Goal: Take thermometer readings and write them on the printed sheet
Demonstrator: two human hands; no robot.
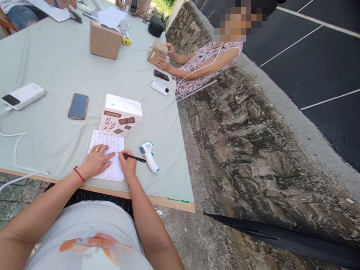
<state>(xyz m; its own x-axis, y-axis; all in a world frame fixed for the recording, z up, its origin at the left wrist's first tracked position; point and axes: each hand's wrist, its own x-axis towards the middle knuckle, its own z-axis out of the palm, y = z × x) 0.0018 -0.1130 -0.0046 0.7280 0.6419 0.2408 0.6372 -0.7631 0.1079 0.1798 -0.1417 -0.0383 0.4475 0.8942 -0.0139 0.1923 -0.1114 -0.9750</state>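
Observation:
A stack of printed paper sheets (112, 173) lies near the front edge of the table, covered in small rows of text. My left hand (97, 161) rests flat on it with the fingers spread, a ring on one finger. In my right hand (128, 165) is a black pen (137, 157), its tip at the right side of the top sheet. Just beyond the paper stands a white "Super Meal" box (120, 115), touching or nearly touching its far edge. To the right of my right hand lies a white and blue infrared thermometer (149, 156).
A phone (78, 106) and a white power bank (24, 96) with a cable lie to the left. Farther off stands a cardboard box (104, 40) with papers (111, 17) on top. At right, a seated person holds a small carton (157, 51). Other people sit across the table.

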